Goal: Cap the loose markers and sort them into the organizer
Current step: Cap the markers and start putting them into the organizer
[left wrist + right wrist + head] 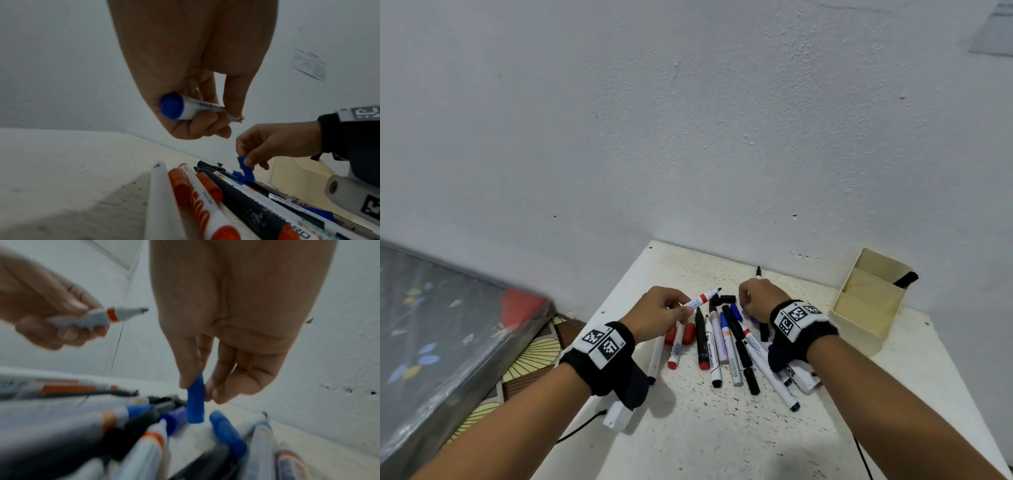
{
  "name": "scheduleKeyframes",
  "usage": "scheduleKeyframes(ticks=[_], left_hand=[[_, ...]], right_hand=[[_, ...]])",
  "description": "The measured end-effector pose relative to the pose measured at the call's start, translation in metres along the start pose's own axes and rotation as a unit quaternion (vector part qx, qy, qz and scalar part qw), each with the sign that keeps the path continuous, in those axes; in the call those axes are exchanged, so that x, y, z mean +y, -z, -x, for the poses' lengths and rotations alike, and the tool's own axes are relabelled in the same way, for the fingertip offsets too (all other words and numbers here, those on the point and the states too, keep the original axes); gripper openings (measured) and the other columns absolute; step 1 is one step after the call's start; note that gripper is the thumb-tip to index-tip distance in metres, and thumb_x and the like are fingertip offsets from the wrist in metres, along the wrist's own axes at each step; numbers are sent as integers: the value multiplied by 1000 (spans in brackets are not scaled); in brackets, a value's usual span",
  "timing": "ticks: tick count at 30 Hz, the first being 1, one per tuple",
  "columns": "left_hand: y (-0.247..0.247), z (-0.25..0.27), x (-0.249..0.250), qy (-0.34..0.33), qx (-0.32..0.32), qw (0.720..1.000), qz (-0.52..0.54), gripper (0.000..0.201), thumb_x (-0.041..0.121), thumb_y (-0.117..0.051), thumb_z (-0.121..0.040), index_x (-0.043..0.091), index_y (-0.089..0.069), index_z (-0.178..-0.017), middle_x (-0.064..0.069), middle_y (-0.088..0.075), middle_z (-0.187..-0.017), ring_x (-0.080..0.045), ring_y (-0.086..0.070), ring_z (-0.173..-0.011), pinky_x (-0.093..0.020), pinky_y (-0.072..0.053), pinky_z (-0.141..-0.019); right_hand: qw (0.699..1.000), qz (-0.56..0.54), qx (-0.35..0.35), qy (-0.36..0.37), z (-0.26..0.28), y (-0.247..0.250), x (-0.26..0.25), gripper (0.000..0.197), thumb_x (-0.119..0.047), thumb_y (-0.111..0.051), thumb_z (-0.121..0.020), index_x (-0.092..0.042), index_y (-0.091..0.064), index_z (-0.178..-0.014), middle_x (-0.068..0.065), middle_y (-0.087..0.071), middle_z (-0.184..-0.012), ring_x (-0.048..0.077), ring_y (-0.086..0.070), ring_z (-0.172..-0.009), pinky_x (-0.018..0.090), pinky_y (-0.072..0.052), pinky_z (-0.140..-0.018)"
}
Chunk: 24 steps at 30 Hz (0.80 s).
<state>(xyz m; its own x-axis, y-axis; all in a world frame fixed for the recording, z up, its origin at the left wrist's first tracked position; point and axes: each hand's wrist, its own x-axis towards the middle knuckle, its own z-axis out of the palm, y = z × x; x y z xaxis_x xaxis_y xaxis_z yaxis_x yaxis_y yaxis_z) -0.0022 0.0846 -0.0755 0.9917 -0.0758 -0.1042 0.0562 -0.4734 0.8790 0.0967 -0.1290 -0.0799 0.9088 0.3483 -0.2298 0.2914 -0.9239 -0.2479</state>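
My left hand grips an uncapped white marker with an orange band near its tip. The left wrist view shows that marker's blue end plug in the curled fingers. My right hand hovers over the pile of loose markers and pinches a blue cap between thumb and fingers, upright just above the pile. The cream cardboard organizer stands at the table's right rear with one black marker leaning in it.
Two red caps and some black caps lie among the pile. A black marker lies behind my right hand, near the wall. The white speckled table meets the wall at the back; a flowered panel stands left.
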Motion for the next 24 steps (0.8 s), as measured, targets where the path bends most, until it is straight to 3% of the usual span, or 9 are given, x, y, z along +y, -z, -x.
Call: scheduleKeyframes(ticks=[2, 4, 6, 8, 11, 14, 19, 22, 24], left_hand=[[0, -1, 0, 1, -3, 1000, 0, 10, 17, -61, -92, 12, -70, -91, 4, -65, -65, -10, -50, -51, -17, -41, -48], [-1, -1, 1, 4, -4, 1000, 3, 10, 17, -62, -92, 11, -70, -93, 5, -64, -63, -11, -50, -51, -17, -41, -48], [-1, -2, 1, 2, -7, 1000, -3, 9, 17, -62, -92, 12, -70, -92, 5, -63, -63, -11, -49, -52, -18, -41, -49], [-3, -2, 2, 0, -14, 1000, -8, 8, 16, -62, -91, 14, -70, -90, 4, -62, -64, -10, -48, -50, -19, -41, -50], [-5, -3, 5, -3, -27, 1000, 1, 8, 14, -62, -91, 16, -70, -88, 5, -61, -61, -8, -47, -47, -20, -41, -50], [-12, -4, 11, -13, -37, 999, -11, 10, 13, -63, -90, 12, -72, -95, 10, -58, -56, -6, -48, -47, -17, -40, -49], [-24, -4, 17, -32, -26, 999, -21, 12, 10, -64, -87, 10, -73, -95, 12, -57, -53, -4, -46, -46, -16, -38, -49], [-24, -2, 17, -35, -27, 999, 7, 9, 10, -62, -90, 11, -71, -90, 11, -59, -51, -5, -45, -44, -14, -37, -45], [-22, -1, 17, -40, -23, 999, 11, 8, 13, -62, -90, 16, -69, -86, 6, -65, -62, -5, -47, -44, -13, -37, -45]], right_hand=[[996, -82, 39, 19, 6, 9, 1, 12, -4, -57, -83, -16, -56, -79, 3, -59, -88, 23, -62, -80, 27, -46, -65], [982, -184, 44, 27, 15, 19, 3, 10, -2, -54, -84, -12, -58, -86, 7, -59, -79, 24, -59, -68, 27, -47, -58], [963, -266, 32, 37, 24, 27, 8, 16, 1, -53, -85, -9, -59, -96, 11, -60, -82, 24, -61, -63, 29, -51, -54], [957, -280, 40, 68, 33, 35, 14, 22, 2, -60, -83, -13, -61, -100, 6, -61, -88, 20, -64, -69, 30, -52, -61], [948, -293, 62, 104, 43, 42, 16, 23, 2, -69, -78, -18, -65, -89, 1, -65, -91, 14, -62, -84, 27, -51, -80], [932, -337, 46, 123, 49, 40, 8, 23, 1, -71, -77, -20, -68, -83, 6, -70, -91, 14, -64, -84, 27, -51, -81], [934, -321, 42, 150, 51, 33, -9, 15, 3, -69, -78, -10, -69, -86, 3, -71, -83, 11, -64, -76, 22, -52, -73], [907, -400, 71, 107, 48, 36, -4, 16, 2, -69, -80, -7, -65, -93, 11, -72, -88, 18, -66, -74, 23, -53, -63], [884, -448, 105, 81, 48, 39, 2, 13, 1, -70, -80, -2, -65, -92, 17, -71, -86, 19, -63, -67, 22, -53, -59]])
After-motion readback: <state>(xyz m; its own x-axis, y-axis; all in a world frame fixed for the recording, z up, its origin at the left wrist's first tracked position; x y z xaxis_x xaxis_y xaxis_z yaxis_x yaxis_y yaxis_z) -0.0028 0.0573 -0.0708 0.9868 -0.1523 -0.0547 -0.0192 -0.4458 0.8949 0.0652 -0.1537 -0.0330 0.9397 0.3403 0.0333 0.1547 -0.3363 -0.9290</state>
